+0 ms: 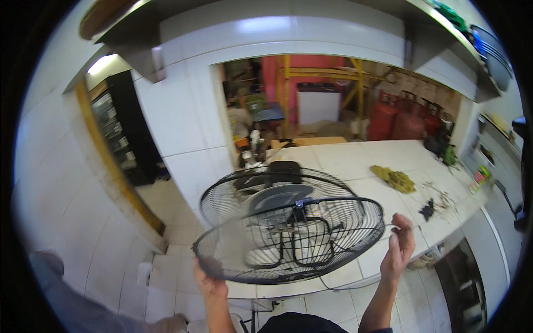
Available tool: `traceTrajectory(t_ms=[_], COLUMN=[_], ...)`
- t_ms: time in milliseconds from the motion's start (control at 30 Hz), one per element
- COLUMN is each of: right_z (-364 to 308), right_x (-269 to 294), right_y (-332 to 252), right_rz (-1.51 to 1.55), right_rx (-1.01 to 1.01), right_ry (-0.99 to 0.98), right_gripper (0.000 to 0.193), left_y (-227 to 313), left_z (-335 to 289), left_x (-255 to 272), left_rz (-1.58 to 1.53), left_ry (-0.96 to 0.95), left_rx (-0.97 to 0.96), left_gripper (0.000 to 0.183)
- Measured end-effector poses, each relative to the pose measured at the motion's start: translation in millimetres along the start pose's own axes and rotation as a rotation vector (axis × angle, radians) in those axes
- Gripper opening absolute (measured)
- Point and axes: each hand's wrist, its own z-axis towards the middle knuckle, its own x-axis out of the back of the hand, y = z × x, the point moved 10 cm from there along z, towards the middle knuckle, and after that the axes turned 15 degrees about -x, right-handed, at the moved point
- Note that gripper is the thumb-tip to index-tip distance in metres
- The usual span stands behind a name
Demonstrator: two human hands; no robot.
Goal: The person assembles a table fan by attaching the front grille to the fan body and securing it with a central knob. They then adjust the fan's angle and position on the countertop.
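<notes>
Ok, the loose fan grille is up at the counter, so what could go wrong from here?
The black front grille might tip or slip: the left hand holds its rim at one end, while I can't tell whether the right hand has a firm grip. Its wires might also catch on the rear grille, which appears close behind it.

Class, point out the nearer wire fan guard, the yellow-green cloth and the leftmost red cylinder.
Nearer wire fan guard (350, 238): head view, on its mesh, right of centre.
Yellow-green cloth (396, 179): head view, on its crumpled middle.
Leftmost red cylinder (382, 120): head view, on its body.
</notes>
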Motion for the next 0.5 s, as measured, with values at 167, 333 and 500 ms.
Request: traceTrajectory(t_ms=[167,333,500], right_z=[-8.0,-17.2,-27.2], right_x=[-60.3,-128.8,-133.4], right_y=[-155.3,-180.3,-168.2], right_rz=[-0.518,-0.631,-0.820], right_rx=[0.564,0.632,0.759], right_ry=[-0.217,-0.693,-0.609], right_gripper=[0.035,0.030,0.023], left_y=[20.9,32.7,34.5], left_z=[-18.1,-32.9,-35.3], left_x=[-31.5,-61.2,-48.5], left_rz=[0.069,0.069,0.107], left_ry=[-0.090,-0.256,-0.183], left_rx=[-0.146,-0.213,-0.179], left_gripper=[0.026,0.027,0.025])
